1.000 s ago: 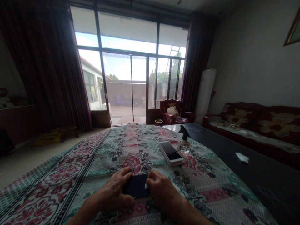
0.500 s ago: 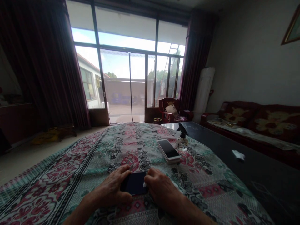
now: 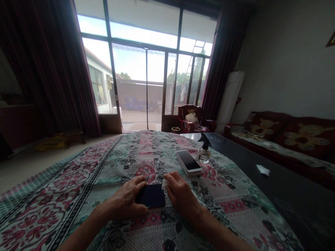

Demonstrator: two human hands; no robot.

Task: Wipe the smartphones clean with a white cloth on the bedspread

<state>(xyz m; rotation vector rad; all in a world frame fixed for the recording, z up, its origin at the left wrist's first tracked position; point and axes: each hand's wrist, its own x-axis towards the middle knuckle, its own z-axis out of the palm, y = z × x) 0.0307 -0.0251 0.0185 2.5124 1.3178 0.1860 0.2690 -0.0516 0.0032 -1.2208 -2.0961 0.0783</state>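
Observation:
A dark phone lies flat on the flowered cloth in front of me. My left hand grips its left edge, thumb below and fingers above. My right hand is closed at the phone's upper right corner, pinching a small white wipe against it. Farther back, a stack of white phones rests with a dark screen facing up. Just right of the stack stands a small clear spray bottle with a black trigger top.
The cloth covers the left part of a dark glossy table, where a crumpled white scrap lies. A red patterned sofa runs along the right wall. Glass doors, dark curtains and a red chair stand at the back.
My right hand has slid with the white wipe from the phone's right edge up to its upper right corner. My view has tipped a little downward. The left hand holds as before.

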